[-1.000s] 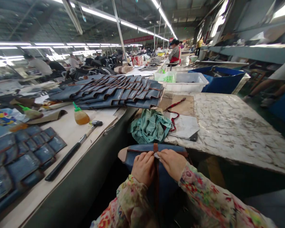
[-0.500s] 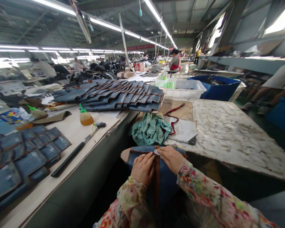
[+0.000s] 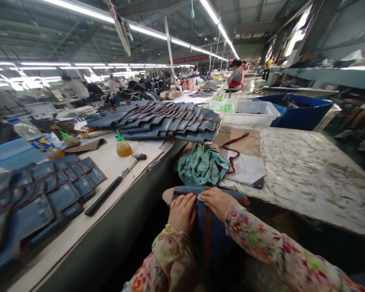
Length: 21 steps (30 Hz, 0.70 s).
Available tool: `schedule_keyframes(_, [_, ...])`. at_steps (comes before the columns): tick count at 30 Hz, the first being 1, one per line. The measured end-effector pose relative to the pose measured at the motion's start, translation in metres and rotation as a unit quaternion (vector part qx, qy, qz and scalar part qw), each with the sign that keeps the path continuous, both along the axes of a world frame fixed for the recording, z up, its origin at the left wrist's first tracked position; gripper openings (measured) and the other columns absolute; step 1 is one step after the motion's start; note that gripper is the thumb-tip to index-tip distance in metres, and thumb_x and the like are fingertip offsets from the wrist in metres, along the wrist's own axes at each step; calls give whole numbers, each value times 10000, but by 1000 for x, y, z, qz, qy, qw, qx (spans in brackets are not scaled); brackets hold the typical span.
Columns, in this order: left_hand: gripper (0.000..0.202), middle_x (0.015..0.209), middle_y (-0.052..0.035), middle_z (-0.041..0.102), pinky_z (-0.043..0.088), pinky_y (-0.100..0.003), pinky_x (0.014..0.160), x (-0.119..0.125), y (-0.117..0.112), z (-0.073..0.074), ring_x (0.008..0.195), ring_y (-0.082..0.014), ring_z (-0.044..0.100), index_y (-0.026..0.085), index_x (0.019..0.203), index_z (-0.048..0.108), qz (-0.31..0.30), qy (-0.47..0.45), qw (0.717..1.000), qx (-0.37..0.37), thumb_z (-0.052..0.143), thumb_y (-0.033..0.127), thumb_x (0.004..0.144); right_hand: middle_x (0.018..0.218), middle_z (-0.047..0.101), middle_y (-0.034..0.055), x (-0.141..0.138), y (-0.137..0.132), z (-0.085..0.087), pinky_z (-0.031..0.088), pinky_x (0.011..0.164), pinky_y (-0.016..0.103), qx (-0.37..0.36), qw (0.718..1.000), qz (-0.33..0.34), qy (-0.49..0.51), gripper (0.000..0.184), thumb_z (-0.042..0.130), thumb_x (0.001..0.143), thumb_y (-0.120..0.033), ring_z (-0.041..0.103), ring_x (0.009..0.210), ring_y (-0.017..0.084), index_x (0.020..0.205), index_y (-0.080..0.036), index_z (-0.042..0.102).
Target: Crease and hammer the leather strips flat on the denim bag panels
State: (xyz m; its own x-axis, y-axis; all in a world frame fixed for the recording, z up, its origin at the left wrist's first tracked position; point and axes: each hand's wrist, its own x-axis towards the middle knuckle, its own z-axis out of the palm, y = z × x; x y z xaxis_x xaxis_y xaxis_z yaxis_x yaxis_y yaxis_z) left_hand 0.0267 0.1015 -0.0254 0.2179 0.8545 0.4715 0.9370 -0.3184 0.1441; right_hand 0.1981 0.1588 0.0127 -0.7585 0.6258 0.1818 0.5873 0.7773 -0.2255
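Observation:
A blue leather-like piece [image 3: 222, 227] with brown trim and a brown strap [image 3: 207, 239] lies in front of me, its top edge over a support with a pale rounded end [image 3: 168, 196]. My left hand [image 3: 183, 211] is closed on the piece left of the strap, fingers together and bent at the trim, thumb hidden. Close beside it, my right hand [image 3: 217, 201] pinches a small white wad [image 3: 200, 197] against the brown trim. What the wad is made of is too small to make out.
A crumpled green cloth [image 3: 202, 164] lies just beyond the piece. On the left table are a hammer [image 3: 115, 184], a glue bottle [image 3: 123, 147] and stacked blue pieces [image 3: 63, 190]. More blue pieces [image 3: 164, 121] overlap behind. A white bin [image 3: 246, 113] stands at the back right.
My view has turned slightly left, so the surroundings sit further right. Both hands, with the white wad, have shifted a little left along the trim, away from the strap.

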Motion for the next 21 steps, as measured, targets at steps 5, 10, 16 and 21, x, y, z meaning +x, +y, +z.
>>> schedule_keyframes(5, [303, 1115, -21, 588, 384, -347, 769, -11, -1, 1, 963, -214, 500, 196, 1101, 545, 13, 12, 1000, 11, 435, 221, 819, 1044, 583, 49, -21, 2, 5, 441, 803, 312, 13, 999, 13, -37, 235, 456, 831, -148, 474, 939, 199, 1020, -187, 590])
schedule_keyframes(10, [294, 1096, -35, 599, 373, -345, 763, -26, -3, 2, 951, -218, 513, 192, 1083, 556, 49, 17, 998, 28, 414, 225, 827, 1027, 587, 45, -43, 4, 6, 450, 753, 290, 14, 999, 25, -39, 233, 413, 859, -165, 471, 923, 197, 1014, -176, 587])
schedule_keyframes(16, [272, 1081, -43, 604, 387, -340, 756, -47, -5, 2, 962, -211, 516, 193, 1060, 558, 72, 12, 997, 22, 406, 237, 839, 1021, 582, 29, -70, 11, 3, 445, 734, 291, 14, 998, 51, -35, 207, 429, 840, -160, 463, 901, 195, 960, -189, 595])
schedule_keyframes(21, [285, 1106, -51, 581, 395, -335, 789, -59, -7, -1, 991, -208, 501, 203, 1080, 550, 106, -11, 994, -4, 428, 277, 833, 990, 584, 32, -90, 16, -1, 449, 674, 284, 13, 997, 66, -32, 199, 427, 829, -151, 459, 874, 198, 919, -198, 598])
